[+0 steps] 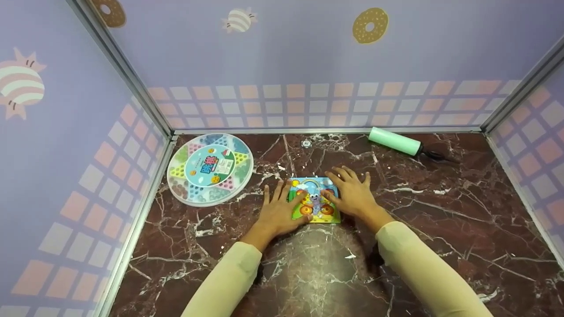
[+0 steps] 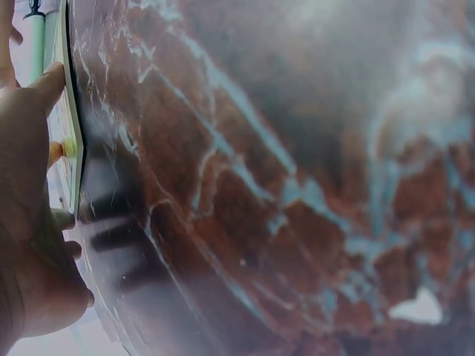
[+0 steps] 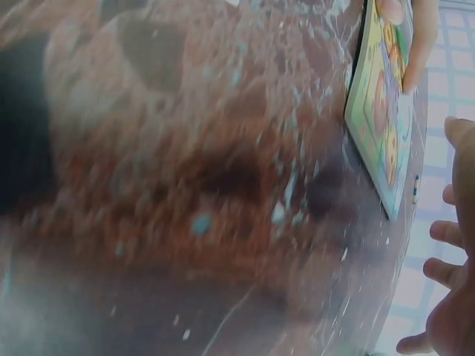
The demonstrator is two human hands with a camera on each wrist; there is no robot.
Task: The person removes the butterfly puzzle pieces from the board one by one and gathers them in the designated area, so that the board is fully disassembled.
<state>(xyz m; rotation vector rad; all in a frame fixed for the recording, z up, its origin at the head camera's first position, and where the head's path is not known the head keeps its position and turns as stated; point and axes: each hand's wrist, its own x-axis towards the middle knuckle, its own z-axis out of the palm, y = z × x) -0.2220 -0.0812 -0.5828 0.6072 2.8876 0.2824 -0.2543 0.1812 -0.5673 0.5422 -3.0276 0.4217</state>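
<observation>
A small square picture board with a bright cartoon butterfly, a rainbow and a sun lies flat on the dark marbled surface. Over its left side my left hand is spread, thumb near the lower edge and fingers pointing away from me. My right hand is at the upper right side, its thumb and fingers spread, the thumb over the butterfly's wing. In the left wrist view the board's edge looks thin, with the left thumb over it. The right wrist view shows the board beside the right hand.
On the left lies a round Chinese checkers set under a clear cover. A mint-green hand pump with a black end lies at the back right. A small round chip is near the back wall. Patterned panels enclose the surface.
</observation>
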